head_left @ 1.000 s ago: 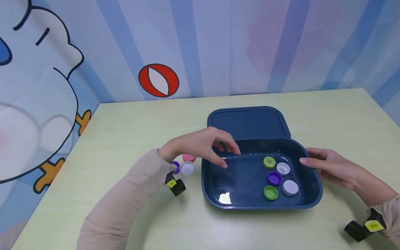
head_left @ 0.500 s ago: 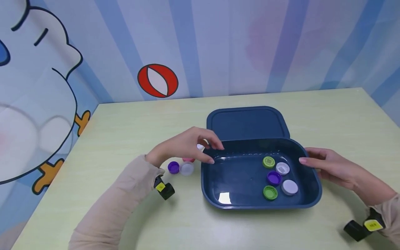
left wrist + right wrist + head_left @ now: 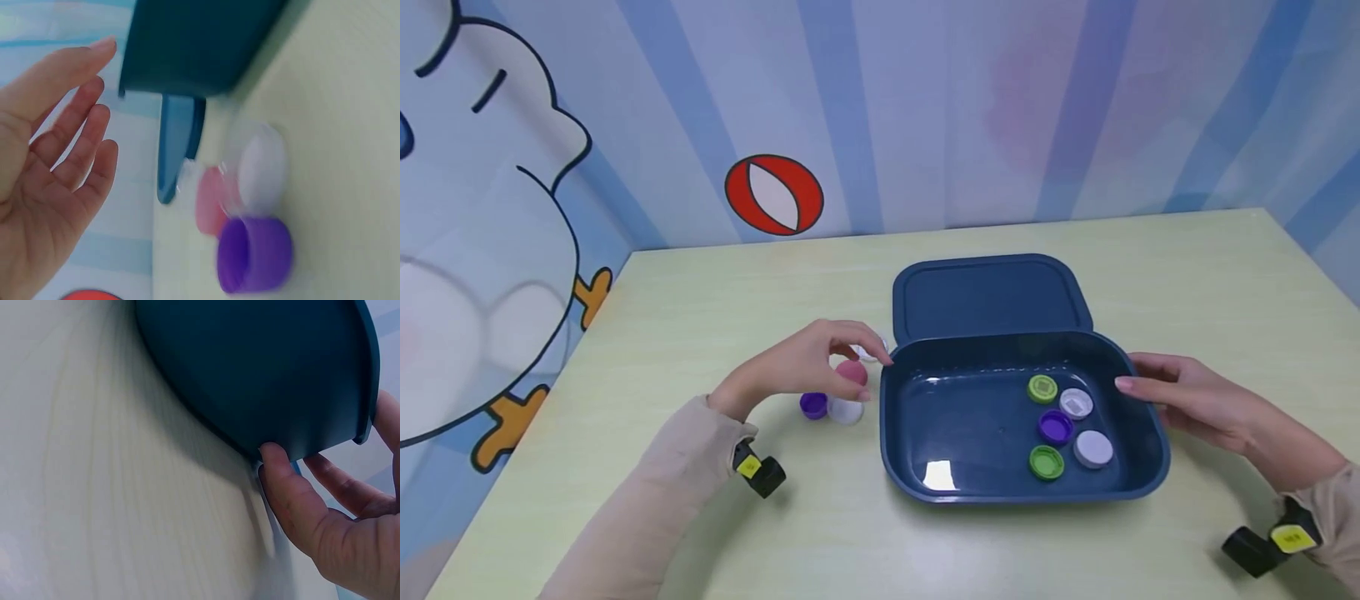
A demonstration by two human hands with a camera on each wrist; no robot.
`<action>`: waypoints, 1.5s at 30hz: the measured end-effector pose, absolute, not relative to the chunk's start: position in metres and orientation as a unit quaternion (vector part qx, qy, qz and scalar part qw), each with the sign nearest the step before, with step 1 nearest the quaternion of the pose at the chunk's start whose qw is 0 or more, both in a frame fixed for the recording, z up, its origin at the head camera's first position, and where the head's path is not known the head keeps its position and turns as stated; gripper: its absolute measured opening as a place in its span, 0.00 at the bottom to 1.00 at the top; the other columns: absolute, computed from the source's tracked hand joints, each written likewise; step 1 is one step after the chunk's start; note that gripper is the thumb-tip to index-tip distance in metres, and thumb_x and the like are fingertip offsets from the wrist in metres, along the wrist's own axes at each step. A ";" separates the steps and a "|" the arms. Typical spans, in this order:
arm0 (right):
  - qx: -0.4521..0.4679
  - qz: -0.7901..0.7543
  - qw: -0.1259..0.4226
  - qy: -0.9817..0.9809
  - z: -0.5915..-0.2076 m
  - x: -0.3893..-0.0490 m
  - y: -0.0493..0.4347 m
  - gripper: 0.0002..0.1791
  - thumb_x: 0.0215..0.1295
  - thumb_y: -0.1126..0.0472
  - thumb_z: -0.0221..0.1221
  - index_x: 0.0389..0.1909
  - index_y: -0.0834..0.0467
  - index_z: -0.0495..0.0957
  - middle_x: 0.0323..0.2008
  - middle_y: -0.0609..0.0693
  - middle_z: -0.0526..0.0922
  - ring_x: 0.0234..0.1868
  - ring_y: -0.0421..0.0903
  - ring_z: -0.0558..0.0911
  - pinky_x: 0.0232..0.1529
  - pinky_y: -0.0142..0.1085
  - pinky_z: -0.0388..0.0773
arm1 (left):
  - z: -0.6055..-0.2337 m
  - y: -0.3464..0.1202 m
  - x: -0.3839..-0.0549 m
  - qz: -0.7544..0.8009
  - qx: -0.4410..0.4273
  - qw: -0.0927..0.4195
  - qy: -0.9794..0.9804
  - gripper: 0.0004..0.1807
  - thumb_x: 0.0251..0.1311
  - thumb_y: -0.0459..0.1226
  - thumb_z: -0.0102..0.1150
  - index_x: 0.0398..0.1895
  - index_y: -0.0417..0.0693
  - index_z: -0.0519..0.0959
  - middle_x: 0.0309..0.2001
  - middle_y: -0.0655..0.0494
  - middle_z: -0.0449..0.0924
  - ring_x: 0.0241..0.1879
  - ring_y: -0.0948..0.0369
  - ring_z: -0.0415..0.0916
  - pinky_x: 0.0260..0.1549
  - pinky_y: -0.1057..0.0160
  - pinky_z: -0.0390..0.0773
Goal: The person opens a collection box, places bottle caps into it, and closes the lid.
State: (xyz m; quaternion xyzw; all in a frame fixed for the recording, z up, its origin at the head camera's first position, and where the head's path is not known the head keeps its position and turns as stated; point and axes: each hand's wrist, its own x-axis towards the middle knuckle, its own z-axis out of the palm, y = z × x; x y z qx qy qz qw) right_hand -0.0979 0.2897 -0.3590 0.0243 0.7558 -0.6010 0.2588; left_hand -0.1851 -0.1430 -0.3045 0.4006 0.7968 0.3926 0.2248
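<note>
My left hand [image 3: 793,367] hovers over a small group of bottle caps left of the dark blue plastic box [image 3: 970,500], its fingers loosely bent with nothing between them. Below and around it lie a purple cap [image 3: 813,406], a white cap [image 3: 846,412], a pink cap [image 3: 852,372] and a whitish cap [image 3: 871,350], partly hidden by the fingers. My right hand [image 3: 1213,408] grips the box's right end, thumb over the rim; the right wrist view shows its fingers [image 3: 290,487] against the outer wall. Inside the box are green caps [image 3: 1047,462], a purple cap [image 3: 1056,427] and white caps [image 3: 1093,449].
Behind the box lies its dark blue lid [image 3: 992,296], flat on the pale wooden table [image 3: 737,283]. A printed backdrop [image 3: 910,117] with stripes and a red ball stands along the table's back edge.
My left hand has moved left from above the box to the loose caps outside it, and lowered slightly. The right hand keeps its hold on the box.
</note>
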 end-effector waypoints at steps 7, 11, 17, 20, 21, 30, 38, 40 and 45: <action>0.019 -0.606 0.257 0.752 -0.358 -0.097 0.290 0.39 0.70 0.54 0.49 0.69 0.71 0.42 0.56 0.57 0.69 0.46 0.42 0.77 0.47 0.43 0.77 | -0.317 -0.164 -0.182 0.399 0.362 0.224 0.812 0.18 0.49 0.33 0.67 0.46 0.47 0.79 0.48 0.56 0.77 0.52 0.59 0.68 0.51 0.51 0.71; 0.019 -0.606 0.258 0.752 -0.358 -0.097 0.291 0.39 0.70 0.54 0.49 0.69 0.71 0.42 0.55 0.56 0.70 0.45 0.42 0.78 0.47 0.43 0.77 | -0.325 -0.174 -0.179 0.408 0.347 0.227 0.813 0.18 0.49 0.33 0.67 0.46 0.48 0.79 0.48 0.57 0.76 0.52 0.59 0.69 0.50 0.53 0.72; 0.013 -0.614 0.259 0.746 -0.359 -0.096 0.291 0.38 0.71 0.55 0.49 0.69 0.71 0.42 0.53 0.53 0.72 0.45 0.43 0.78 0.47 0.43 0.77 | -0.336 -0.187 -0.177 0.426 0.331 0.229 0.810 0.19 0.47 0.31 0.68 0.45 0.47 0.80 0.48 0.57 0.76 0.51 0.57 0.70 0.50 0.54 0.73; 0.014 -0.614 0.258 0.746 -0.359 -0.096 0.291 0.38 0.70 0.55 0.49 0.69 0.71 0.42 0.53 0.52 0.72 0.45 0.43 0.78 0.47 0.43 0.77 | -0.340 -0.193 -0.177 0.430 0.321 0.231 0.811 0.19 0.47 0.32 0.69 0.46 0.49 0.80 0.47 0.57 0.76 0.50 0.56 0.71 0.51 0.54 0.72; 0.014 -0.614 0.258 0.746 -0.359 -0.096 0.291 0.38 0.70 0.55 0.49 0.69 0.71 0.42 0.53 0.52 0.72 0.45 0.43 0.78 0.47 0.43 0.77 | -0.342 -0.194 -0.176 0.430 0.319 0.230 0.813 0.19 0.47 0.32 0.69 0.46 0.49 0.80 0.47 0.57 0.76 0.50 0.56 0.71 0.51 0.55 0.72; 0.017 -0.612 0.258 0.747 -0.358 -0.098 0.289 0.38 0.70 0.54 0.49 0.69 0.71 0.42 0.54 0.53 0.72 0.45 0.42 0.79 0.46 0.42 0.78 | -0.353 -0.206 -0.176 0.434 0.297 0.224 0.820 0.19 0.45 0.33 0.72 0.44 0.47 0.80 0.46 0.55 0.76 0.47 0.57 0.72 0.53 0.55 0.70; 0.014 -0.618 0.254 0.744 -0.358 -0.097 0.290 0.38 0.70 0.55 0.49 0.69 0.72 0.42 0.48 0.47 0.75 0.43 0.43 0.79 0.46 0.43 0.78 | -0.360 -0.214 -0.177 0.429 0.293 0.217 0.826 0.20 0.43 0.33 0.73 0.43 0.47 0.80 0.45 0.53 0.76 0.43 0.56 0.74 0.50 0.59 0.73; 0.015 -0.620 0.254 0.742 -0.359 -0.097 0.290 0.38 0.70 0.55 0.49 0.69 0.72 0.43 0.48 0.47 0.75 0.44 0.43 0.79 0.45 0.43 0.78 | -0.360 -0.214 -0.177 0.422 0.291 0.216 0.831 0.20 0.43 0.33 0.73 0.44 0.48 0.80 0.44 0.54 0.76 0.42 0.56 0.74 0.49 0.59 0.73; 0.019 -0.618 0.256 0.743 -0.359 -0.097 0.289 0.38 0.70 0.55 0.49 0.69 0.71 0.42 0.49 0.48 0.74 0.44 0.42 0.79 0.46 0.42 0.78 | -0.359 -0.214 -0.175 0.405 0.290 0.216 0.840 0.20 0.44 0.34 0.72 0.44 0.48 0.80 0.43 0.55 0.76 0.41 0.56 0.73 0.46 0.59 0.74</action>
